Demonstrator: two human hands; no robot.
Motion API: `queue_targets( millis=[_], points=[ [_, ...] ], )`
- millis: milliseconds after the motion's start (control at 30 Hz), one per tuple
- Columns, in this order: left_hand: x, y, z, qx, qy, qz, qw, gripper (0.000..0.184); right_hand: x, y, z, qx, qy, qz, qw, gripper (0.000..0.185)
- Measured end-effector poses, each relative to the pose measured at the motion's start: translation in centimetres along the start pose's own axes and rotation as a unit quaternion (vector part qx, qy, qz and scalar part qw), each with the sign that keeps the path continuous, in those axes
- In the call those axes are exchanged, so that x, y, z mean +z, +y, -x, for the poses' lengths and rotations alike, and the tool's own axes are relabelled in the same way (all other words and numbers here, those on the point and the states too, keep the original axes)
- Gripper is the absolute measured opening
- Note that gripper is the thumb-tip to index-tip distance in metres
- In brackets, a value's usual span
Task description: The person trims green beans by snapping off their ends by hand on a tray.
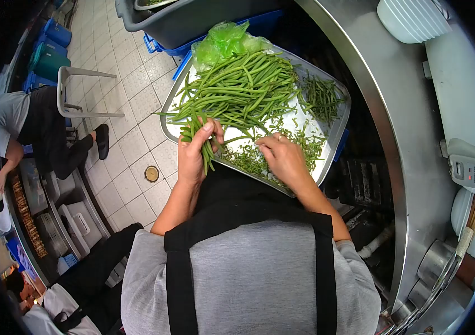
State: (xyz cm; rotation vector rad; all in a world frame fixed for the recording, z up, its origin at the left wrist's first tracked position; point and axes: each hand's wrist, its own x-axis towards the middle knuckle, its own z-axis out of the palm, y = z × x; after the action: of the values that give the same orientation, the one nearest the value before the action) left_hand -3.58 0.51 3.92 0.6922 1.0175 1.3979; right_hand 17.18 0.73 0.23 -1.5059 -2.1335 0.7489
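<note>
Fingers of left hand (194, 149) grasp a bunch of green beans (190, 132), ends projecting below the thumb, at near left of tray (335, 132). Next, far side: light green plastic bag (223, 42), touching the large bean heap (243, 86) in tray. Nearer side: short bean pieces (246, 161), scattered. Right hand (282, 158): thumb and forefinger together above the pieces; cannot tell whether gripping anything. Rightmost in tray: darker green pile (322, 97).
</note>
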Motion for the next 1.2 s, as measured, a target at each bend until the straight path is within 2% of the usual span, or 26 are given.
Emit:
queue_targets(
  millis=[100, 233, 333, 367, 400, 500, 633, 733, 767, 833, 867, 967, 1000, 1100, 1200],
  points=[
    [-0.2, -1.0, 0.0, -0.027, 0.033, -0.004, 0.999, 0.016, 1.6, -0.4, -1.3, 0.016, -0.011, 0.097, 0.995, 0.013],
    [-0.9, -2.0, 0.1, -0.059, 0.009, -0.214, 0.975, 0.015, 3.7, 1.0, -2.5, -0.012, -0.001, 0.144, 0.989, 0.011],
    [-1.3, -2.9, -0.1, -0.013, -0.041, -0.298, 0.953, 0.015, 3.0, 0.9, -1.8, -0.089, 0.025, 0.118, 0.989, 0.008],
    [-1.1, -3.1, -0.1, 0.007, -0.053, -0.329, 0.943, 0.016, 2.5, 0.6, -1.6, -0.114, 0.043, 0.102, 0.987, 0.008],
    [-0.9, -2.8, 0.0, 0.031, -0.061, -0.416, 0.907, 0.022, 2.0, 0.2, -1.3, -0.138, 0.071, 0.102, 0.983, 0.009],
    [-0.5, -2.8, 0.1, 0.048, -0.131, -0.503, 0.853, 0.024, 0.5, -0.6, -0.6, -0.171, 0.101, 0.061, 0.978, 0.012],
    [0.6, -2.3, 0.4, -0.038, -0.162, -0.461, 0.872, 0.020, -0.2, -0.6, -0.1, -0.146, 0.145, -0.010, 0.979, 0.013],
    [0.9, -2.1, 0.3, -0.027, -0.172, -0.426, 0.888, 0.019, -0.4, -0.2, -0.1, -0.001, 0.137, -0.246, 0.960, 0.009],
    [0.9, -2.1, 0.3, -0.024, -0.176, -0.424, 0.888, 0.018, -0.6, 0.1, -0.3, 0.038, 0.136, -0.348, 0.927, 0.007],
    [0.4, -3.2, 0.4, -0.040, -0.151, -0.339, 0.928, 0.019, -1.0, 1.0, -0.8, 0.121, 0.129, -0.534, 0.827, 0.004],
    [0.3, -3.7, 0.5, -0.049, -0.139, -0.295, 0.944, 0.019, -1.2, 1.5, -0.7, 0.103, 0.105, -0.504, 0.851, 0.012],
    [0.5, -2.7, 0.5, -0.117, -0.094, -0.231, 0.961, 0.016, -1.9, 0.4, 0.0, 0.123, 0.036, -0.410, 0.903, 0.016],
    [0.6, -2.9, 0.5, -0.098, -0.081, -0.194, 0.973, 0.015, -1.6, 0.4, 0.3, 0.122, -0.018, -0.402, 0.907, 0.020],
    [0.8, -2.4, 0.2, -0.084, -0.067, -0.180, 0.978, 0.015, -1.0, -0.5, 0.9, -0.033, -0.033, -0.197, 0.979, 0.020],
    [1.0, -2.1, 0.3, -0.063, -0.055, -0.167, 0.982, 0.017, -0.9, -0.8, 1.1, 0.050, -0.100, -0.235, 0.966, 0.019]
  ],
)
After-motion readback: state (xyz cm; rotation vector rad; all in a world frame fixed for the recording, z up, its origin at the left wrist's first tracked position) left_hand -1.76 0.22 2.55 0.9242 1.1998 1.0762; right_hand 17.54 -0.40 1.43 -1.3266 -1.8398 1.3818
